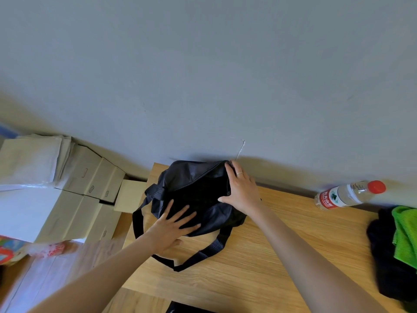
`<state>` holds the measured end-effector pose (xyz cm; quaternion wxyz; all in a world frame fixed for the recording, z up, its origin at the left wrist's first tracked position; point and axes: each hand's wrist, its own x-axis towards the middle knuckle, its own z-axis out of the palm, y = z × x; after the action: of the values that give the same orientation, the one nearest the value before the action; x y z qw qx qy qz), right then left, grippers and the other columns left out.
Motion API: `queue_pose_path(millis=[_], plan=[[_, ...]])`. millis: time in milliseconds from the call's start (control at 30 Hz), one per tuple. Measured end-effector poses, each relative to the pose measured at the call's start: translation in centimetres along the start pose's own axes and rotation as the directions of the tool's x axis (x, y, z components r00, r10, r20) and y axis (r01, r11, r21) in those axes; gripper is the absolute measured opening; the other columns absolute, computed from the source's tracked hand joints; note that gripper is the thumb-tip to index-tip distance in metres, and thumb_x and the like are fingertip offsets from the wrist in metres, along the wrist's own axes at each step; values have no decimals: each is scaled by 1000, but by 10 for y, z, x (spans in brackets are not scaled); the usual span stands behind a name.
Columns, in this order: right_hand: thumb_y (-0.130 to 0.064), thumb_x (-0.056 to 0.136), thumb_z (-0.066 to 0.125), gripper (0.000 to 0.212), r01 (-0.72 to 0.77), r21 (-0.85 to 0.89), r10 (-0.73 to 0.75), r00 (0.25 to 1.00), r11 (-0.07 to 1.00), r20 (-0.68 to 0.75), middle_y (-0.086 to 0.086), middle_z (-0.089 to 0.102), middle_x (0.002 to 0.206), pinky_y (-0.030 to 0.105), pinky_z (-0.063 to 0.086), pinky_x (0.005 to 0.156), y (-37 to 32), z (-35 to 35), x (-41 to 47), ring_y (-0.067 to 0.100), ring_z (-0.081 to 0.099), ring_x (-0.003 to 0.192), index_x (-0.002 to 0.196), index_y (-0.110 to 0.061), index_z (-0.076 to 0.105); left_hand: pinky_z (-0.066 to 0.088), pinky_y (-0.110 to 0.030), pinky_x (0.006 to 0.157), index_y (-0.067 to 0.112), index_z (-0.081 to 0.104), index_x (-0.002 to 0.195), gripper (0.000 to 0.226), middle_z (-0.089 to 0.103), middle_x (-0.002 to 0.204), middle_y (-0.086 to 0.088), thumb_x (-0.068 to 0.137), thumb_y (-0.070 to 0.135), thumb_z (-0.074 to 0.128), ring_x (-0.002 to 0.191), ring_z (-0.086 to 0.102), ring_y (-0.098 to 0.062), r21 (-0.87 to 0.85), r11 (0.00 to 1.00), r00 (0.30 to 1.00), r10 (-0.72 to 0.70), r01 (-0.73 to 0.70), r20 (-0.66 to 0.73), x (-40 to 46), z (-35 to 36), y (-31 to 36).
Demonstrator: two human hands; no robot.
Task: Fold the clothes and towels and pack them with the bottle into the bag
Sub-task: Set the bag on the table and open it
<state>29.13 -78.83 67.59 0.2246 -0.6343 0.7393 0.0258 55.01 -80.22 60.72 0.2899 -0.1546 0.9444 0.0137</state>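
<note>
A black bag [191,181] with long straps lies on the far left part of the wooden table [266,245], against the grey wall. My left hand [173,224] rests flat on the bag's near side, fingers spread. My right hand [241,188] holds the bag's right end by the zip opening. A clear plastic bottle [347,195] with a red cap and red label lies on its side at the back right. A green towel [404,233] sits on dark clothes [388,263] at the right edge.
Stacked cardboard boxes [90,190] stand on the floor left of the table, with white sheets [33,159] piled on top. Colourful items [13,249] lie at the far left edge. A dark object [180,308] shows at the table's near edge.
</note>
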Motion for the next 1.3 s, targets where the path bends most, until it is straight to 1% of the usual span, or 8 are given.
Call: queue_pose_path(millis=[100, 300, 500, 700, 800, 967, 1100, 1300], plan=[[-32, 81, 69, 83, 114, -23, -115, 990, 993, -76, 4, -2, 157, 38, 25, 112, 3, -10, -3, 28, 19, 140, 147, -18, 20, 10, -63, 106, 26, 25, 144, 94, 36, 149, -1, 69, 55, 73, 140, 25, -27, -6, 999, 996, -34, 34, -82, -3, -4, 2], [-19, 89, 60, 84, 415, -308, -436, 900, 856, 0, -1, -2, 159, 45, -1, 118, -8, -13, 5, 23, -6, 146, 151, -27, 4, 22, -61, 109, 15, 10, 151, 88, 30, 152, -1, 84, 52, 54, 139, 30, -23, -151, 988, 986, -63, 40, -154, -5, -9, 27], [-37, 97, 45, 72, 408, -529, -367, 911, 744, 186, 2, -15, 157, 51, -18, 109, -14, 5, 13, 25, -20, 143, 151, -23, -3, 36, -67, 94, 19, -4, 150, 78, 47, 142, 3, 83, 48, 22, 128, 47, -22, -291, 950, 989, -134, 111, -59, -1, 0, 42], [-47, 100, 27, 65, 349, -524, -297, 937, 777, 184, -2, -14, 158, 49, -12, 116, -15, 12, 24, 23, -20, 143, 151, -21, -3, -21, -64, 98, 35, -47, 126, 72, -16, 151, 7, 89, 55, 11, 139, -15, -25, -284, 957, 994, -81, 56, -80, -3, 12, 56], [-49, 99, 30, 68, 311, -516, -257, 950, 798, 175, -3, -16, 157, 49, -11, 116, -14, 16, 27, 23, -21, 143, 151, -19, -3, -24, -62, 97, 37, -52, 119, 71, -22, 148, 8, 88, 55, 9, 136, -21, -23, -285, 958, 996, -64, 44, -59, -5, 8, 59], [-48, 96, 40, 76, 278, -476, -237, 960, 834, 146, -1, -17, 157, 48, -13, 115, -15, 16, 24, 22, -22, 143, 151, -18, -3, -14, -66, 99, 34, -41, 133, 72, 0, 155, 5, 89, 54, 13, 140, -3, -25, -232, 971, 994, -74, 54, -78, -12, 7, 57], [-50, 90, 51, 83, 267, -307, -259, 964, 913, 68, 2, -16, 158, 50, -9, 116, -13, 8, 11, 27, -20, 143, 151, -26, 0, 33, -67, 94, 22, -4, 150, 77, 52, 138, 1, 84, 49, 23, 127, 49, -23, -291, 945, 986, -165, 146, -40, -13, -1, 54], [-55, 89, 51, 90, 52, -36, -54, 996, 998, -73, 4, -8, 159, 48, -2, 117, 2, 2, -26, 31, -5, 145, 149, -31, -11, 43, -54, 97, 24, 44, 133, 67, 53, 134, -6, 74, 41, 73, 129, 37, -21, -286, 924, 847, -355, 254, -396, -13, -39, 29]])
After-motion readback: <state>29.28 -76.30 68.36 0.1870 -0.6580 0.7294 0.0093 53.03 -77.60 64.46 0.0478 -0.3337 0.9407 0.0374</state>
